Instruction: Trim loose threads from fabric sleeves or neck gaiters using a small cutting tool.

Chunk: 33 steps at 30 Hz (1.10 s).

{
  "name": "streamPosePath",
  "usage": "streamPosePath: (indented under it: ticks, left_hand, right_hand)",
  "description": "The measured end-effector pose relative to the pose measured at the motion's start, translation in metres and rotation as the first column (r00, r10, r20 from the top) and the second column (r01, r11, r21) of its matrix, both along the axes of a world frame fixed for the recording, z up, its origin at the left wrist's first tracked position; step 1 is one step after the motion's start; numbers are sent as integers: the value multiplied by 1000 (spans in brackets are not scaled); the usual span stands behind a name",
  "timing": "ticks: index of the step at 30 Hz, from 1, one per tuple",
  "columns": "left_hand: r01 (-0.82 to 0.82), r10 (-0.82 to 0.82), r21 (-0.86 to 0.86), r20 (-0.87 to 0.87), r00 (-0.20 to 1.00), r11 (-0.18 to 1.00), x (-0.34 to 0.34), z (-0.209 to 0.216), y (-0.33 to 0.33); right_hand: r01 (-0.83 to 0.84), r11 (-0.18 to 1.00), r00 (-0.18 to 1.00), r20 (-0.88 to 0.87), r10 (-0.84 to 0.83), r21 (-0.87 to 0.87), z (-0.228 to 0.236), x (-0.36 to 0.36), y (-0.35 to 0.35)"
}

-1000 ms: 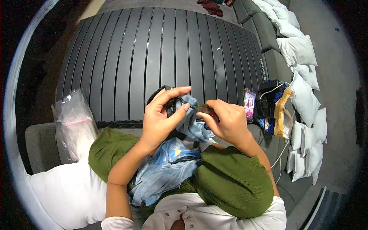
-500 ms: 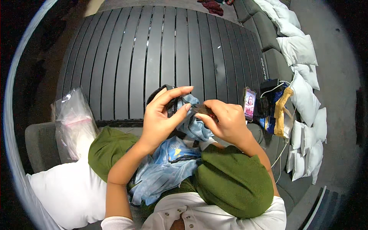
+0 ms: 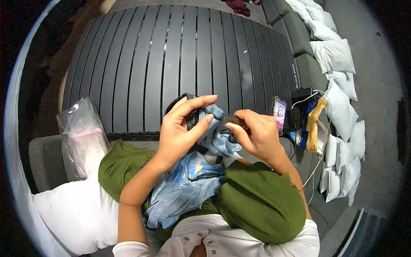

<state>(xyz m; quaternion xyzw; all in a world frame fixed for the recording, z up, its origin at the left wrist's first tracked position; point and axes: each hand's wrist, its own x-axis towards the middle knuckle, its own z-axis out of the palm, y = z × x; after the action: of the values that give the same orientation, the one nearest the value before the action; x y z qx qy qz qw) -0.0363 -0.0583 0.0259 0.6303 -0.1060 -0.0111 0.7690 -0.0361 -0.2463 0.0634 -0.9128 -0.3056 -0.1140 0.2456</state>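
Observation:
A light blue, tie-dye-patterned cloth (image 3: 177, 203) lies bunched in my lap. Its upper part rises to my left hand (image 3: 179, 135), whose thumb and fingers close around the blue cloth and its black band (image 3: 181, 102). A bright blue patch with a yellow print (image 3: 199, 169) shows lower on the cloth. My right hand (image 3: 262, 136) pinches a small dark brown tool (image 3: 234, 121) between thumb and fingers, its tip pointing left at the cloth. The tool is blurred and partly covered by the fingers, so its kind is unclear.
A black slatted table (image 3: 171, 64) stands ahead. At the right are a phone (image 3: 279, 115) with a lit screen, a blue and yellow bag (image 3: 316, 122) and white cables. White pillows (image 3: 340, 103) line the grey sofa. On the left lie a clear plastic bag (image 3: 83, 132) and a white cushion (image 3: 77, 216).
My right hand has moved slightly to the right with the brown tool, away from the edge at my left fingers. The left hand has barely moved.

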Motion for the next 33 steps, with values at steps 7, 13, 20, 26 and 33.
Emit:
streamPosePath:
  ticks: [7, 13, 20, 26, 33]
  left_hand:
    - [-14, 14, -26, 16, 1000, 1000, 0, 1, -1]
    - [40, -44, -71, -47, 998, 997, 0, 1, -2]
    - [36, -38, -53, -24, 999, 998, 0, 0, -1]
    - [35, -38, -82, -34, 999, 996, 1, 1, -1]
    - [52, -58, -106, -51, 997, 993, -1, 1, -1]
  right_hand:
    - [3, 1000, 999, -39, -4, -27, 1, -1, 1]
    - [-8, 999, 1000, -27, 7, -43, 3, -1, 2]
    - [-63, 998, 998, 13, 64, -31, -1, 1, 0]
    - [13, 996, 999, -49, -9, 85, 5, -1, -2]
    - [-19, 999, 997, -69, 21, 31, 1, -2, 0]
